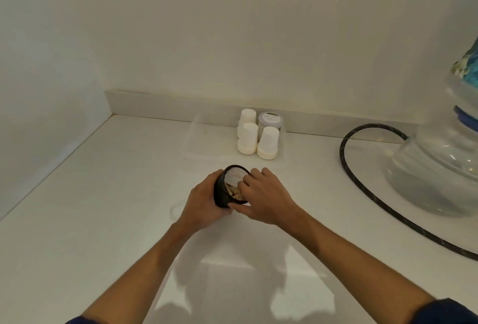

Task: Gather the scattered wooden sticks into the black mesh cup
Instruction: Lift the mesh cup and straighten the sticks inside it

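The head view is showing the black mesh cup tipped over toward the person's right, its open mouth facing the right hand and its closed base pressed into the left hand. The left hand's fingers are wrapping round the cup's dark wall from the left and underneath, holding it low over the white surface or just touching it; which of the two cannot be told.

The wooden sticks are lying inside the cup, bunched against its lower wall, pale against the mesh. Their long axis seems to be running along the cup's own axis, from base toward mouth, though they are too small to read singly. The right hand's fingers are reaching over the rim and into the mouth, bent and close together, touching or pressing the sticks; whether they are pinching one is hidden.

So the sticks are lying directly ahead of the right fingertips, to their left, and the right hand is the nearer one for pushing them deeper. No loose sticks are showing on the surface, so the gathering looks nearly done, and the next move probably calls for righting the cup.
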Demonstrator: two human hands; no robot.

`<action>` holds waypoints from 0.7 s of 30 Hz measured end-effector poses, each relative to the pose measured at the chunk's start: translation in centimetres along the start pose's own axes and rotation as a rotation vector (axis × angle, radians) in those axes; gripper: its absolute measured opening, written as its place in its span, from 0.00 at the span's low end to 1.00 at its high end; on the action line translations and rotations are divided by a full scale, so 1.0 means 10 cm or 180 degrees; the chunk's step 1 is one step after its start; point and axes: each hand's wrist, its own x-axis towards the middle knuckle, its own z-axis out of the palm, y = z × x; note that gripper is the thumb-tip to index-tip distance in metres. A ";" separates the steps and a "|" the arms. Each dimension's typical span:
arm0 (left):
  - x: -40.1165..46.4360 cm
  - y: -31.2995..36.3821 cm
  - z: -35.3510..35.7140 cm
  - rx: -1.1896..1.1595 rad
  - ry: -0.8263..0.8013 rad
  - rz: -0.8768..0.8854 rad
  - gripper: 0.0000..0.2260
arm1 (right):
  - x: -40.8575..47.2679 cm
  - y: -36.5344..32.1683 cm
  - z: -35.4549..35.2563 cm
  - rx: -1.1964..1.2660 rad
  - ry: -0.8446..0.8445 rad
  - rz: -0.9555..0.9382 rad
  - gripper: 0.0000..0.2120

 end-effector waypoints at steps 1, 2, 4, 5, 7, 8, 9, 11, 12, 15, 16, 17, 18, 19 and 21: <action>0.00 0.00 0.01 0.0002 0.0015 -0.0012 0.39 | 0.01 -0.02 0.00 0.0235 -0.0038 0.0195 0.26; 0.00 0.01 0.02 0.0009 0.0019 -0.0032 0.39 | 0.03 -0.05 0.00 0.0546 -0.0133 0.0433 0.26; -0.01 0.00 0.05 0.0038 0.0018 -0.0091 0.39 | 0.05 -0.12 0.00 0.1170 -0.0263 0.0924 0.26; -0.02 0.00 0.06 0.0053 0.0026 -0.0123 0.39 | 0.05 -0.16 -0.01 0.1426 -0.0277 0.1130 0.25; -0.03 0.00 0.08 0.0069 0.0057 -0.0175 0.38 | 0.04 -0.20 -0.02 0.1766 -0.0270 0.1371 0.23; -0.04 0.00 0.09 0.0065 0.0079 -0.0189 0.37 | 0.04 -0.22 -0.02 0.1869 -0.0259 0.1424 0.23; -0.04 -0.01 0.08 0.0056 0.0102 -0.0194 0.36 | 0.03 -0.23 -0.02 0.1941 -0.0239 0.1442 0.23; -0.05 -0.01 0.07 0.0055 0.0148 -0.0192 0.35 | 0.01 -0.24 -0.02 0.2016 -0.0163 0.1397 0.24; -0.04 -0.01 0.07 0.0062 0.0169 -0.0192 0.35 | 0.00 -0.25 -0.02 0.2011 -0.0168 0.1341 0.26; -0.04 -0.02 0.06 0.0087 0.0214 -0.0157 0.36 | -0.02 -0.25 -0.02 0.1707 -0.0352 0.1223 0.34; -0.04 -0.01 0.07 0.0091 0.0218 -0.0134 0.36 | -0.01 -0.24 -0.03 0.1614 -0.0352 0.1264 0.35; -0.04 0.00 0.08 0.0088 0.0215 -0.0103 0.36 | 0.01 -0.24 -0.05 0.1586 -0.0339 0.1346 0.35; -0.04 0.01 0.09 0.0084 0.0213 -0.0068 0.37 | 0.03 -0.24 -0.06 0.1596 -0.0361 0.1444 0.35; -0.04 0.02 0.11 0.0080 0.0218 -0.0039 0.37 | 0.06 -0.24 -0.08 0.1610 -0.0441 0.1528 0.36; -0.04 0.07 0.13 0.0036 0.0244 -0.0003 0.38 | 0.11 -0.24 -0.09 0.1641 -0.0692 0.1608 0.35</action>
